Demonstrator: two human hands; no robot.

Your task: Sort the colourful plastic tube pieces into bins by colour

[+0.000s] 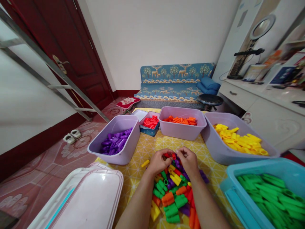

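A heap of mixed plastic tube pieces (173, 197) in green, orange, yellow, purple and red lies on the yellow patterned tablecloth (143, 149) in front of me. My left hand (159, 161) and my right hand (189, 160) rest on the far end of the heap, fingers curled. Between their fingertips sits a small red piece (169, 155), pinched from both sides. A single yellow piece (145, 163) lies apart, left of my left hand.
Lilac bins hold purple pieces (115, 140), orange pieces (182, 122) and yellow pieces (238, 141). A small box (149, 123) holds red ones, and a blue bin (269, 190) at right holds green ones. White lids (88, 197) lie at near left. A sofa and stool stand behind.
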